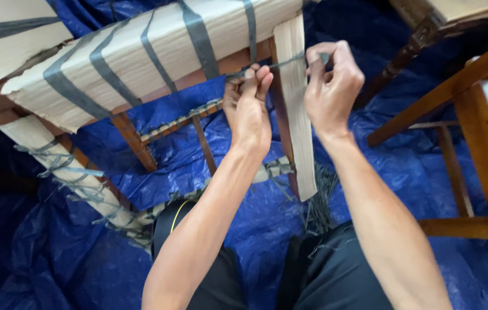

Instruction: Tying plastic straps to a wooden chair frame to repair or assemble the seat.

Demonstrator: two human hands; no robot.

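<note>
- Left hand (248, 109) — fingers pinched on grey strap (281, 63) at paper-wrapped chair leg (295, 103).
- Right hand (331, 86) — fingers clamped on same strap.
- Blue tarp (404, 166) beneath.

Left hand (248, 112) and right hand (330, 86) pinching grey strap (281, 63), paper-wrapped chair leg (295, 109), blue tarp (404, 155)

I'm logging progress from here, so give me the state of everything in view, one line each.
Left hand: shut, pinching the grey strap.
Right hand: shut, pinching the same strap.
Grey strap: taut between both hands.
Cardboard-wrapped chair: tipped over, bound with straps.
Blue tarp: spread underneath, wrinkled.
Second wooden chair: bare, unwrapped.
</note>
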